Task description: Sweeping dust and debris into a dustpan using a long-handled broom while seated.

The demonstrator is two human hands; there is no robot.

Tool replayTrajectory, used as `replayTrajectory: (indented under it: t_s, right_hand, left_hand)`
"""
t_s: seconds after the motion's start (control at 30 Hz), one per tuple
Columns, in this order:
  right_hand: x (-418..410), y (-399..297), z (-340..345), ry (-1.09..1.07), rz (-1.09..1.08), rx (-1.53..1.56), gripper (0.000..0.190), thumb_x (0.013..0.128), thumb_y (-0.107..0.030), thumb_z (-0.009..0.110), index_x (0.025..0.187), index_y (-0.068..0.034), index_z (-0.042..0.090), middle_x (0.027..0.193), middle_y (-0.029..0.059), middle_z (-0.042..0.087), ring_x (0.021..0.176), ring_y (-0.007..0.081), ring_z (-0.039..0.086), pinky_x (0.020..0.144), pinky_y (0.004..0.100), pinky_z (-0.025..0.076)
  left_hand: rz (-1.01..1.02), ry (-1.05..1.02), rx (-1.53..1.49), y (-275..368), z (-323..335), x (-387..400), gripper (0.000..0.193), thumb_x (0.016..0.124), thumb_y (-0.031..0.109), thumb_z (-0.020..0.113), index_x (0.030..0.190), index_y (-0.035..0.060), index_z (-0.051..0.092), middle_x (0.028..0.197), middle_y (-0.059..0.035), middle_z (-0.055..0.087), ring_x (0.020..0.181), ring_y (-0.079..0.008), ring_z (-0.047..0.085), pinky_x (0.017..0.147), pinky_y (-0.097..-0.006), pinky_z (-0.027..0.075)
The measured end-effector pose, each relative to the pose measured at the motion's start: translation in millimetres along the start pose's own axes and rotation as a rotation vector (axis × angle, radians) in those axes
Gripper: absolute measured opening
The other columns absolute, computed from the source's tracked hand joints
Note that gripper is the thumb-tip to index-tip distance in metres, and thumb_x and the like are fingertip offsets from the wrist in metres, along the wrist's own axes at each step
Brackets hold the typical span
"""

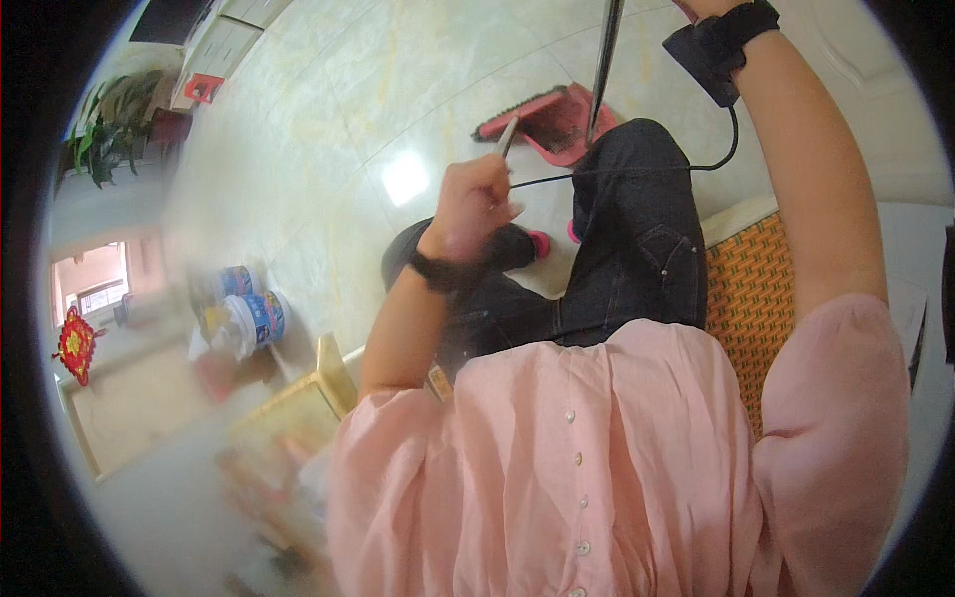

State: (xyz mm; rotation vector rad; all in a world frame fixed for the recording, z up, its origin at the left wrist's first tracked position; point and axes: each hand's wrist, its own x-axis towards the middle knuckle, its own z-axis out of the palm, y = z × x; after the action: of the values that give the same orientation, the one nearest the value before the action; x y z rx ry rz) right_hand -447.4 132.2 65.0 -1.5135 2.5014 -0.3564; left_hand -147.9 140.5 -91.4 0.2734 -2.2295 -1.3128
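Observation:
On the tiled floor, a pink dustpan (558, 153) lies beyond my knees. Along its far left side is a pink strip edged with dark bristles, like a broom head (496, 128). My left hand (471, 201) is closed around a pale grey handle (508, 136), whose tip overlaps the pink strip; whether they join is unclear. A shiny metal pole (606, 60) runs from the dustpan, beside my knee, past the top edge. Only a sliver of my right hand (701, 7) shows at the top, near the pole; its fingers are out of view.
A black cable (716, 166) runs from the right wrist's black strap (716, 56) across my knee toward my left hand. I sit on a woven seat (750, 298). Blue-and-white tubs (261, 317), a yellowish wooden stool (298, 399) and a potted plant (112, 142) stand to the left.

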Motion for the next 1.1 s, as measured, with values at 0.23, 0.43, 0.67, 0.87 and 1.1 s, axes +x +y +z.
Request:
replayTrajectory:
  t_s: [0.23, 0.43, 0.67, 0.87, 1.1]
  right_hand:
    - [1.6, -8.3, 7.3, 0.097, -0.106, 0.022, 0.023, 0.060, -0.019, 0.065, 0.057, 0.003, 0.060, 0.057, 0.0195, 0.057, 0.054, 0.0279, 0.059, 0.047, 0.0351, 0.047]
    - [11.8, -6.7, 16.0, 0.053, -0.051, -0.120, 0.023, 0.062, -0.020, 0.063, 0.060, 0.003, 0.060, 0.061, 0.0206, 0.058, 0.059, 0.0331, 0.059, 0.056, 0.0395, 0.048]
    - [-0.5, 4.5, 31.2, 0.307, -0.282, -0.083, 0.028, 0.066, -0.022, 0.062, 0.069, 0.006, 0.060, 0.072, 0.0257, 0.058, 0.071, 0.0373, 0.058, 0.065, 0.0423, 0.047]
    - [-3.5, 4.5, 32.0, 0.331, -0.258, -0.067, 0.027, 0.067, -0.022, 0.061, 0.072, 0.005, 0.061, 0.074, 0.0248, 0.059, 0.072, 0.0370, 0.059, 0.066, 0.0419, 0.047]
    - [7.2, 3.5, 25.1, 0.222, -0.187, -0.070, 0.022, 0.061, -0.016, 0.058, 0.066, 0.004, 0.061, 0.070, 0.0249, 0.058, 0.070, 0.0367, 0.059, 0.065, 0.0420, 0.048]
  left_hand:
    - [0.207, 0.534, -0.214, 51.4, -25.7, -40.9, 0.021, 0.064, 0.001, 0.057, 0.056, 0.0038, 0.038, 0.052, -0.0067, 0.043, 0.048, -0.0181, 0.040, 0.049, -0.0321, 0.033]
    - [0.273, 0.858, 0.153, 63.4, -53.7, -11.8, 0.011, 0.065, 0.002, 0.045, 0.060, 0.0057, 0.036, 0.047, -0.0025, 0.032, 0.040, -0.0103, 0.028, 0.041, -0.0248, 0.025]
    - [0.295, 0.633, -0.202, 15.1, -26.6, 85.8, 0.012, 0.064, -0.007, 0.053, 0.063, 0.0026, 0.046, 0.053, -0.0036, 0.047, 0.047, -0.0110, 0.045, 0.046, -0.0247, 0.039]
    - [0.054, 0.073, -0.132, -35.3, 11.5, 105.6, 0.013, 0.064, -0.002, 0.061, 0.060, 0.0021, 0.050, 0.059, -0.0026, 0.052, 0.058, -0.0104, 0.048, 0.053, -0.0233, 0.040]
    - [0.029, -0.051, 0.122, -22.6, 14.3, 24.4, 0.022, 0.060, -0.002, 0.059, 0.057, 0.0034, 0.037, 0.054, -0.0044, 0.038, 0.049, -0.0167, 0.039, 0.047, -0.0270, 0.034]
